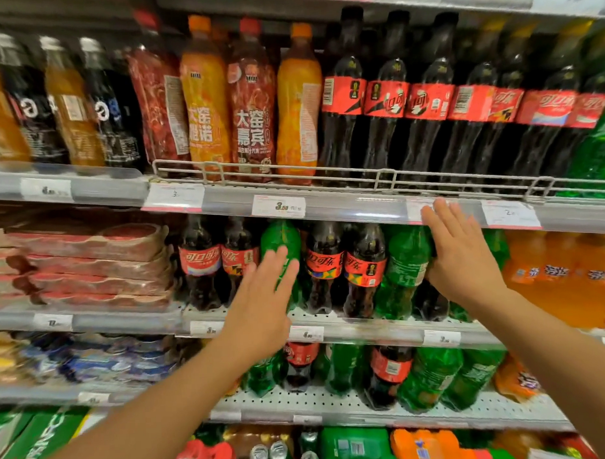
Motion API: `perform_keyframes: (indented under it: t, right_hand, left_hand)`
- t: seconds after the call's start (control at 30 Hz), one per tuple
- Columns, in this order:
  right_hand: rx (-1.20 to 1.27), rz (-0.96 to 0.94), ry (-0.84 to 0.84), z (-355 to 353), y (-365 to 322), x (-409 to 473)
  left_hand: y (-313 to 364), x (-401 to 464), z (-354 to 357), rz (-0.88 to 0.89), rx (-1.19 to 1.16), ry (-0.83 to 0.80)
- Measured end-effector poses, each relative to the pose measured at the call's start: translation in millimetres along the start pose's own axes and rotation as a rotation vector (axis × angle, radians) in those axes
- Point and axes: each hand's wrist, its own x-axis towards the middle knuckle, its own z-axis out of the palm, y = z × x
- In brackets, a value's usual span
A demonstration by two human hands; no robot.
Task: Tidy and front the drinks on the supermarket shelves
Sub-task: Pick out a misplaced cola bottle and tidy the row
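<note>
- Left hand (262, 299) flat, fingers straight, in front of a green bottle (281, 240) on the middle shelf (349, 322); holds nothing.
- Right hand (461, 258) flat, fingers spread, against another green bottle (407, 270), nothing gripped.
- Cola bottles (343, 265) stand between the hands.

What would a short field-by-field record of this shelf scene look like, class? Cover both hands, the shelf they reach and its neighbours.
left hand: open, fingers straight, in front of a green bottle
right hand: open, fingers spread beside another green bottle
reached shelf: cola bottles mixed with green ones
shelf above: tall cola bottles behind a wire rail
far left: shrink-wrapped packs, stacked
held items: none
</note>
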Motion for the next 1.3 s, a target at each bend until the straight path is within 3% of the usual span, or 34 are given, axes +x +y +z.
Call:
perform_keyframes:
  t: [0.1,0.23,0.33,0.4,0.5,0.6,0.83,1.17,1.3]
  right_hand:
    - [0.025,-0.003,-0.002,-0.1,1.0,-1.9]
    - [0.15,-0.041,-0.042,-11.3,5.5,-4.1]
    - [0.354,0.016,0.04,-15.7,17.9,-28.8]
    - [0.35,0.039,0.087,-6.1,32.3,-53.3]
    - [0.386,0.179,-0.008,14.4,54.5,-69.4]
    - [0.548,0.361,-0.049,28.5,63.7,-55.7]
    - [0.617,0.52,-0.006,41.9,76.5,4.1]
    - [0.545,0.536,-0.177,44.6,88.3,48.9]
    - [0.587,0.525,-0.073,42.0,94.2,36.0]
  left_hand:
    - [-0.6,-9.7,16.9,-0.09,-0.201,-0.108]
    - [-5.4,10.5,12.1,-0.145,-0.346,-0.019]
    - [-2.6,27.6,6.6,-0.172,-0.36,0.016]
    - [3.7,35.0,6.2,-0.175,-0.356,0.021]
    - [16.7,41.2,9.5,-0.189,-0.338,-0.005]
    - [29.0,44.6,15.1,-0.211,-0.306,-0.033]
    - [41.0,54.8,12.1,-0.26,-0.218,-0.022]
    - [37.1,51.7,13.2,-0.26,-0.133,-0.044]
    - [38.3,51.5,14.5,-0.271,-0.122,-0.051]
